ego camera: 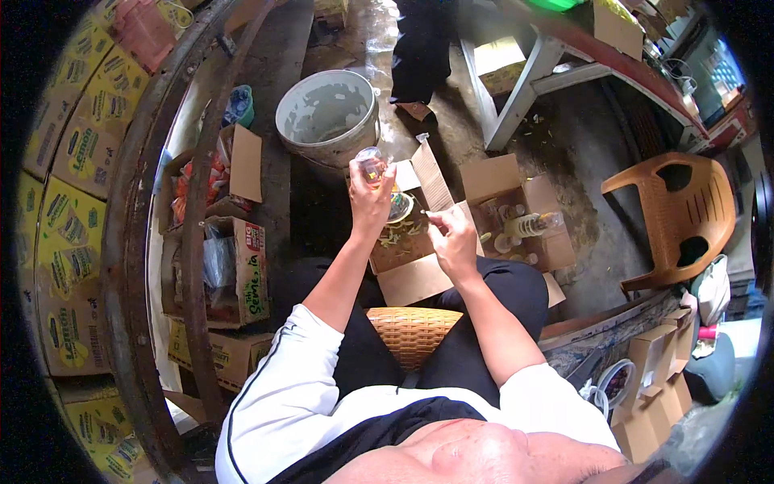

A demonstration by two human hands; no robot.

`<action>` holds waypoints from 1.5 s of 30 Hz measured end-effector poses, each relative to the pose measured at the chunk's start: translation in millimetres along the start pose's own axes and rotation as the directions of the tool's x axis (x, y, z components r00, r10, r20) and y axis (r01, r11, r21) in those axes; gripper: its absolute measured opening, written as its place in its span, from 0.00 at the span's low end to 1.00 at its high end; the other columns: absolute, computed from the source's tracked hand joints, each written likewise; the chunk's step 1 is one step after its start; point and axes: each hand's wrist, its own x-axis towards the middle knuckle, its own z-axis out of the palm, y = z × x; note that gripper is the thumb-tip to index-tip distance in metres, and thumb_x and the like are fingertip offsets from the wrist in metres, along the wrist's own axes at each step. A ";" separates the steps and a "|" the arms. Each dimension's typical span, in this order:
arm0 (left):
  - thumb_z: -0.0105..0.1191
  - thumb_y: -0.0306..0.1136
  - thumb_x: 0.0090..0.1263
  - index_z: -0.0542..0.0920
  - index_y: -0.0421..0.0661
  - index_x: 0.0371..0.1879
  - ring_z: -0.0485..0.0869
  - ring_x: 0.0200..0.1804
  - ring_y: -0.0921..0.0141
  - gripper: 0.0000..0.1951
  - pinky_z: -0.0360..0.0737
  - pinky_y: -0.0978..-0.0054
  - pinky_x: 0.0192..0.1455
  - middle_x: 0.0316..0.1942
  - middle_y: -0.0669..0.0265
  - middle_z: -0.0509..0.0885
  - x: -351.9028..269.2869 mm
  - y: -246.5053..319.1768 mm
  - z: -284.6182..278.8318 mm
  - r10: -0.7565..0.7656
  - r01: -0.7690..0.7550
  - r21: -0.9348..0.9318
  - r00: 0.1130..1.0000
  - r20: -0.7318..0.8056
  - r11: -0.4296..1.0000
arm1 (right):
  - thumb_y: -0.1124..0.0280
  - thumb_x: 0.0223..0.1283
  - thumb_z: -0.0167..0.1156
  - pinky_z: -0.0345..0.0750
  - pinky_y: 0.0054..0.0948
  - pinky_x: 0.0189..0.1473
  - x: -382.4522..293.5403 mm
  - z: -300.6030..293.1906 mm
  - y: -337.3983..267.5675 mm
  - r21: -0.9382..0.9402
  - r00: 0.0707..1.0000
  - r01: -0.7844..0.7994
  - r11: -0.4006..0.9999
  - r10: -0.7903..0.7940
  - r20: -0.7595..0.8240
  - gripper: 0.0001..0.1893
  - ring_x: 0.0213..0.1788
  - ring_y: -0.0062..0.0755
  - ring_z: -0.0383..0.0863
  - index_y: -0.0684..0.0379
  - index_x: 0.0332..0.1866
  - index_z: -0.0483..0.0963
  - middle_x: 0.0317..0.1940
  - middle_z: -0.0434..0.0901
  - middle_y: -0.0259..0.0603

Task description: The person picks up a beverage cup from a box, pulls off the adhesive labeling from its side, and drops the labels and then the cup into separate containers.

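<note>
My left hand [370, 196] is closed around a small clear plastic cup [370, 164] with reddish-orange contents. To its right, my right hand [450, 233] pinches a small pale piece [425, 212] between thumb and fingertips; what it is cannot be told. Between and below the hands lies an open cardboard box [394, 260] with pale green-yellow scraps scattered in it. A round bowl [400, 207] with a light rim stands there, partly hidden by my left hand. Right of my right hand, another open cardboard box [559, 248] holds clear plastic cups and a stack of cups [537, 224].
A large grey bucket [326, 115] stands ahead. Beyond it is another person's dark-trousered leg [421, 54]. An orange plastic chair [683, 218] is at the right, near a wooden table's white leg [514, 103]. Left, a rusty metal bar [196, 242] runs before open cartons [245, 272].
</note>
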 end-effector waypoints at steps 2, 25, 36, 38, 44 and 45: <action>0.63 0.36 0.66 0.68 0.45 0.45 0.81 0.39 0.74 0.18 0.81 0.74 0.46 0.38 0.65 0.78 1.9 -2.0 -3.0 0.046 -0.043 0.052 0.997 -0.058 0.998 | 0.79 0.51 0.62 0.77 0.35 0.38 -2.3 -1.8 -4.5 0.018 1.000 0.010 1.000 -0.010 -0.013 0.07 0.33 0.38 0.79 0.62 0.37 0.80 0.31 0.74 0.41; 0.58 0.42 0.70 0.59 0.42 0.53 0.81 0.40 0.67 0.25 0.80 0.68 0.42 0.42 0.56 0.75 -16.2 6.1 10.5 -0.031 0.027 0.207 0.999 0.018 0.978 | 0.74 0.54 0.63 0.79 0.38 0.43 -11.1 18.5 -8.1 -0.472 0.969 0.231 0.851 -0.242 0.038 0.09 0.43 0.41 0.77 0.60 0.42 0.78 0.37 0.72 0.42; 0.57 0.44 0.69 0.62 0.41 0.53 0.83 0.39 0.64 0.25 0.79 0.64 0.43 0.39 0.55 0.80 -5.6 10.6 3.3 0.008 -0.007 0.260 1.000 -0.002 0.966 | 0.74 0.50 0.65 0.77 0.41 0.42 -6.0 6.5 -6.9 -0.180 0.996 0.073 0.981 -0.062 0.068 0.08 0.41 0.43 0.78 0.59 0.37 0.79 0.34 0.74 0.42; 0.56 0.45 0.69 0.62 0.43 0.53 0.83 0.40 0.63 0.24 0.79 0.63 0.44 0.39 0.55 0.80 -8.0 17.7 4.3 -0.167 0.161 0.246 0.986 0.003 0.956 | 0.74 0.51 0.66 0.77 0.40 0.41 -8.5 6.8 -7.4 -0.334 0.982 0.189 0.923 -0.180 0.059 0.08 0.41 0.42 0.78 0.59 0.38 0.79 0.34 0.73 0.41; 0.56 0.44 0.70 0.62 0.44 0.53 0.82 0.42 0.63 0.24 0.79 0.62 0.46 0.39 0.55 0.80 -9.7 15.8 4.6 -0.149 0.137 0.221 0.988 0.038 0.966 | 0.74 0.53 0.66 0.78 0.39 0.41 -6.1 13.3 -10.7 -0.406 0.972 0.224 0.886 -0.235 0.023 0.08 0.41 0.42 0.78 0.60 0.38 0.79 0.35 0.72 0.41; 0.56 0.44 0.70 0.62 0.44 0.53 0.82 0.42 0.63 0.24 0.79 0.62 0.46 0.39 0.55 0.80 -9.6 14.2 4.8 -0.148 0.136 0.221 0.988 0.038 0.966 | 0.74 0.53 0.66 0.78 0.39 0.41 -5.9 13.1 -10.2 -0.406 0.972 0.224 0.886 -0.236 0.023 0.08 0.41 0.42 0.78 0.60 0.38 0.79 0.35 0.72 0.41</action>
